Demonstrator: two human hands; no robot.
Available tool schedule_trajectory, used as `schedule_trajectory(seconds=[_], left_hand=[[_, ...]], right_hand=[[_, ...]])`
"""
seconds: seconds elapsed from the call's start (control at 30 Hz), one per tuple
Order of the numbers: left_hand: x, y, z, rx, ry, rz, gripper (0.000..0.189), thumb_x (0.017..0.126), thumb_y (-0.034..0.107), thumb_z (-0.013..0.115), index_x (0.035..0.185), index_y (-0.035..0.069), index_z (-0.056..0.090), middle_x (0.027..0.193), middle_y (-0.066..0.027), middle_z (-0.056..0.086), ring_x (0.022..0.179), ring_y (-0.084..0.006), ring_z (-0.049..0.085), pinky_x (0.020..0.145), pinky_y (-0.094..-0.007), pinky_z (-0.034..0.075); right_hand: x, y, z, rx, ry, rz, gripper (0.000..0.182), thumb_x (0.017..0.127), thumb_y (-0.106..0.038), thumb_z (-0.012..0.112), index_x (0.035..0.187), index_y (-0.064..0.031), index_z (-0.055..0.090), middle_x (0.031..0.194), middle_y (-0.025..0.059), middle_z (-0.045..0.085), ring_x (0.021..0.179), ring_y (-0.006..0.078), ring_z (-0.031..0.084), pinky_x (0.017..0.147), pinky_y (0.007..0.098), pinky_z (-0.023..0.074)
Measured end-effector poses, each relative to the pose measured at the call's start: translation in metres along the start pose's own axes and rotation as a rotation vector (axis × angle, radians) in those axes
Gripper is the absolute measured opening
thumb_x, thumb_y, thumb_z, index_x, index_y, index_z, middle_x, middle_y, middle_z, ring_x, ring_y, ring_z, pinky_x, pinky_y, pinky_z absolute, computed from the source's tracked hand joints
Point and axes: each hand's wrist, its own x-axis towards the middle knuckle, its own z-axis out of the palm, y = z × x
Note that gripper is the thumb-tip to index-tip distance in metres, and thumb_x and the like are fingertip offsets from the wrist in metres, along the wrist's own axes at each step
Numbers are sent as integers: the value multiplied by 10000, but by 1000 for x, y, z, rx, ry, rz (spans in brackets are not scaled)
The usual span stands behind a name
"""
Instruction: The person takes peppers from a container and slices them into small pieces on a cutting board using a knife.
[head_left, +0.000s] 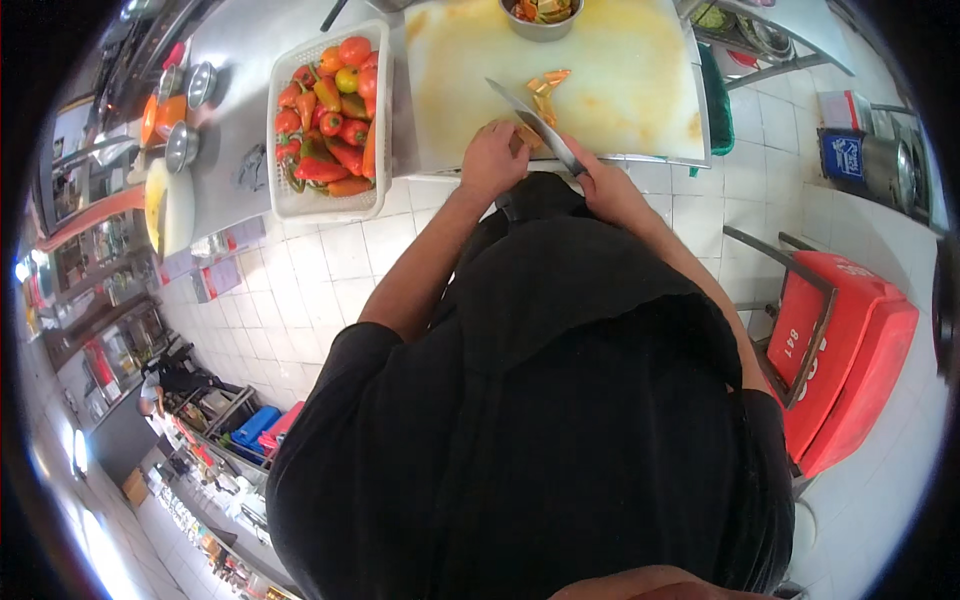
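Observation:
My right hand (600, 180) grips the dark handle of a kitchen knife (534, 121), whose blade points away and to the left over the cutting board (465, 75). Close to the board's near edge, my left hand (495, 157) holds an orange vegetable piece (529, 138) beside the blade. Its fingers partly cover the piece, so its full shape is hidden. Beyond the knife lie several cut orange pieces (546, 97). At the board's far side stands a metal bowl (541, 28) with cut vegetables in it.
Left of the board, a white plastic basket (276, 150) holds tomatoes and red, orange and green peppers. Small metal bowls (201, 85) stand farther left on the steel counter. A red box (847, 352) is at the right. In the background at lower left is a person (154, 394).

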Motion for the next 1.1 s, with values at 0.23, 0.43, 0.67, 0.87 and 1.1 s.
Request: schedule_trajectory(seconds=[0.23, 0.43, 0.67, 0.87, 1.1], left_hand=[[-3, 4, -5, -16, 46, 64, 450, 794, 167, 798, 1193, 37, 635, 1127, -176, 625, 1065, -359, 629, 922, -455, 530], [27, 2, 4, -28, 112, 188, 579, 771, 164, 804, 1293, 46, 583, 1297, -201, 550, 1216, -400, 544, 1052, -471, 474], [47, -3, 12, -27, 176, 302, 651, 794, 293, 804, 1344, 51, 555, 1431, -207, 488, 1351, -413, 457, 1149, -496, 387], [53, 6, 23, -61, 215, 310, 632, 843, 350, 782, 1334, 23, 554, 1439, -237, 472, 1366, -439, 440, 1155, -513, 378], [63, 10, 35, -179, 261, 227, 440, 906, 195, 713, 1280, 2, 585, 1408, -262, 484, 1306, -442, 494, 1113, -486, 431]], right_hand=[[-36, -5, -55, -100, 166, 92, 690, 984, -156, 553, 1601, -352, 314, 964, 313, 695, 864, 501, 674, 767, 586, 531], [-30, -1, -76, -481, 169, 200, 660, 1008, -155, 526, 1589, -401, 336, 833, 263, 691, 773, 432, 704, 721, 561, 551], [-54, -8, -48, 291, 80, 314, 632, 1061, -124, 478, 1611, -392, 321, 749, 134, 637, 609, 234, 611, 563, 387, 522], [-36, -1, -5, 807, 56, 382, 638, 1080, -131, 462, 1643, -350, 257, 689, 24, 559, 500, 96, 465, 471, 257, 436], [23, -31, 29, 729, 63, 257, 667, 1064, -114, 439, 1655, -324, 214, 722, 55, 595, 508, 120, 501, 472, 301, 466]])
